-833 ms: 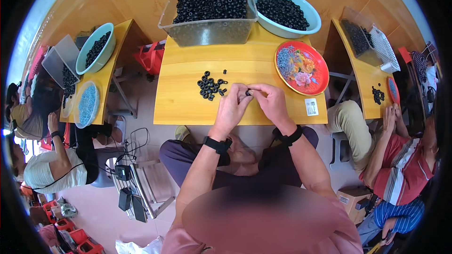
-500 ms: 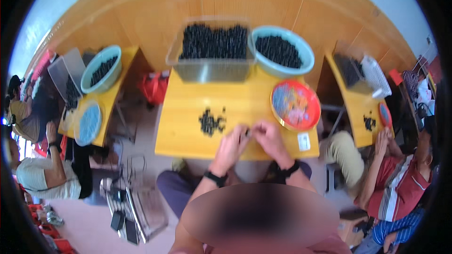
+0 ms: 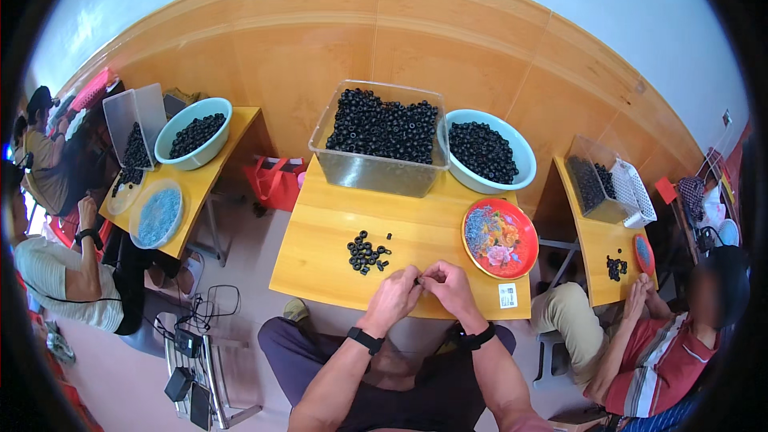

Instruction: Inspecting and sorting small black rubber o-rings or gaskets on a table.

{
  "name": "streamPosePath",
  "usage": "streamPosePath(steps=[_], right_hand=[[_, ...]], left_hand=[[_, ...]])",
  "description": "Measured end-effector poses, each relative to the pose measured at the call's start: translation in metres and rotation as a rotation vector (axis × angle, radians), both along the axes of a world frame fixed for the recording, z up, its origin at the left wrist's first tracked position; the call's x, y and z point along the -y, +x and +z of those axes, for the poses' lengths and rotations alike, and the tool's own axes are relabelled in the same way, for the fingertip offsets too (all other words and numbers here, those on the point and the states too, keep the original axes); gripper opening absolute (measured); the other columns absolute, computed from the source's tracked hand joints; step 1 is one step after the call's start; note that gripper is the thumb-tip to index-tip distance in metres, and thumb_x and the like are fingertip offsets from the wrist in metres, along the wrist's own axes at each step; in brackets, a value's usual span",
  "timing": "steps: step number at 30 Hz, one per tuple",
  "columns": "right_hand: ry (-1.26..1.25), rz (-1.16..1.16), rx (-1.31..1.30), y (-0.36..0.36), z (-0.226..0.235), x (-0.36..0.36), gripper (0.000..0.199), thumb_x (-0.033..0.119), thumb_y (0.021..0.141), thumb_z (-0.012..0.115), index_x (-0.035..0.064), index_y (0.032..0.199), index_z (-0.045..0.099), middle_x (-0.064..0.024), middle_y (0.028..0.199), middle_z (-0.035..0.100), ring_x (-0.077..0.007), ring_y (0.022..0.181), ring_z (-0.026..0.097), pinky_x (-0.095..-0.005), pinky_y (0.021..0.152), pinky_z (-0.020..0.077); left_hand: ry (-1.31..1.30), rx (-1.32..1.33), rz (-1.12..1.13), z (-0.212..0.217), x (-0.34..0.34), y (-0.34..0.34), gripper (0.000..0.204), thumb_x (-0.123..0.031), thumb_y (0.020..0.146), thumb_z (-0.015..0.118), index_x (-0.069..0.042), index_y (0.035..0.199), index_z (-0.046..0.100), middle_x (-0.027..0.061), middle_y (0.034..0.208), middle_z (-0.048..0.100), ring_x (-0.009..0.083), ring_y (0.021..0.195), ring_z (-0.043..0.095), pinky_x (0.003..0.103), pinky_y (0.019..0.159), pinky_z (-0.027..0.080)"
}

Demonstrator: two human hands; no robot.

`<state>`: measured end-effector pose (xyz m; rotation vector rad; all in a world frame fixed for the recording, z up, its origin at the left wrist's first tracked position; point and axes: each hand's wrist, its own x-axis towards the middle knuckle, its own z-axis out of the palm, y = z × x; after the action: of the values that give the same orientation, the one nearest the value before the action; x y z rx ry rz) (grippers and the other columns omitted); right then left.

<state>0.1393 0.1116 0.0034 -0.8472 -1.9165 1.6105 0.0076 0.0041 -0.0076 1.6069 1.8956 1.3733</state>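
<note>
Table of yellow wood [image 3: 336, 202] stands before the seated person, broadside to the panelled wall [image 3: 320, 40]. A clear plastic bin [image 3: 380, 179], heaped with black rings [image 3: 384, 126], takes up its far side, with a pale blue basin [image 3: 490, 186] just at its right. Nearer me on the right lies a red tray [image 3: 526, 242] painted with flowers. Above the table's near edge, 2 bare hands meet at the fingertips. The left hand [image 3: 394, 294] is curled into a pinch; the right hand [image 3: 452, 284] bends its thumb and fingers in from the other side, though I cannot tell whether they close on anything. A loose pile [image 3: 368, 253] of rings lies beyond the left hand and slightly left of it, so that hand is the nearer 1; the right hand is nearer the tray, where blue bits [image 3: 480, 228] bunch on the left. A white card [image 3: 508, 296] lies just below the tray. Smallest is the black piece [image 3: 417, 281] between the fingertips, pinched by the left, its long axis too covered to tell.
</note>
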Motion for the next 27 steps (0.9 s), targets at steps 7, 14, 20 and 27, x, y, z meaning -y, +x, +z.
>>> streamPosePath(steps=[7,14,20,27], right_hand=[[-0.037,-0.003,0.004,0.001,-0.006,0.002,0.01,0.003,0.088,0.073,-0.0026,0.093,0.066,-0.006,0.081,0.07,-0.0099,0.07,0.064,-0.0252,0.062,0.0502],[0.028,0.209,0.334,0.012,0.039,-0.043,0.016,0.002,0.086,0.067,-0.0023,0.101,0.071,-0.0071,0.082,0.073,-0.0115,0.065,0.068,-0.0287,0.058,0.0549],[0.568,-0.054,-0.199,-0.056,0.159,-0.102,0.03,0.006,0.089,0.071,-0.001,0.118,0.069,-0.0058,0.104,0.074,-0.0116,0.093,0.068,-0.0272,0.081,0.0551],[0.535,0.363,0.267,-0.091,0.088,-0.071,0.018,0.008,0.082,0.068,0.0025,0.098,0.075,-0.0106,0.076,0.073,-0.02,0.072,0.071,-0.0347,0.067,0.0553]], left_hand=[[-0.044,0.002,0.015,0.001,0.005,0.002,0.021,-0.011,0.09,0.068,-0.004,0.102,0.052,0.0238,0.085,0.066,0.0443,0.084,0.066,0.052,0.072,0.053],[-0.078,0.119,-0.01,-0.002,0.005,0.002,0.032,-0.017,0.089,0.073,-0.004,0.115,0.061,0.0176,0.08,0.068,0.0369,0.078,0.068,0.046,0.07,0.055],[0.094,0.009,-0.016,0.0,-0.007,0.002,0.023,-0.025,0.09,0.072,-0.002,0.09,0.069,0.0165,0.077,0.068,0.0361,0.072,0.067,0.044,0.067,0.054],[-0.006,-0.066,-0.07,-0.002,-0.002,0.001,0.033,-0.03,0.088,0.07,-0.003,0.069,0.066,0.0167,0.071,0.067,0.0372,0.07,0.066,0.047,0.066,0.053]])
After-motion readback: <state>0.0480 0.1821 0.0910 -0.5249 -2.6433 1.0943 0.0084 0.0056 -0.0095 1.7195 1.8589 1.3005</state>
